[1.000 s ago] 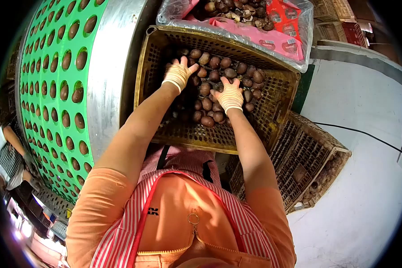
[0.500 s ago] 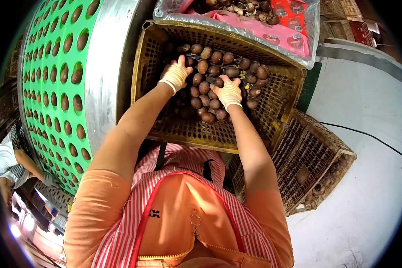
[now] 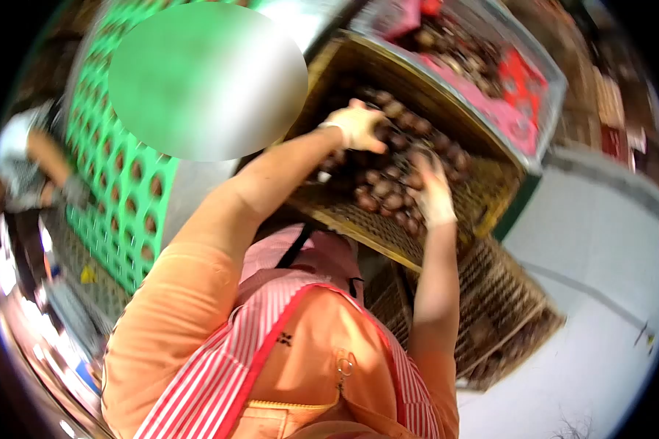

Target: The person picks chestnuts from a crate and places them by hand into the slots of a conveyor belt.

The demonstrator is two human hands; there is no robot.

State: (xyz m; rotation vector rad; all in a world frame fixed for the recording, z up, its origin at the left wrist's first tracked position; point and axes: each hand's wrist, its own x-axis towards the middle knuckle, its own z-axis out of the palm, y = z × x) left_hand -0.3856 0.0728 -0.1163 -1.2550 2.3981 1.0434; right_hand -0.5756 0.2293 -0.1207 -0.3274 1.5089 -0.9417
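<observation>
Dark brown, egg-shaped pieces that look like eggs lie heaped in a worn yellow-brown perforated plastic crate. My left hand, in a pale glove, is over the left part of the heap, thumb and fingers apart around the eggs. On the right side of the heap is my right hand, its fingers reaching down among the eggs. Motion blur smears those fingertips, so whether they grip an egg cannot be told.
Left of the crate stands a green perforated panel with brown eggs in its holes. A lined tray with brown bits and red packets adjoins the crate. Another crate is below right. At far left another person's arm reaches to the panel.
The view has turned and blurred, so the crate and both hands appear further right. My right hand is deeper among the eggs. The other person's arm shows more.
</observation>
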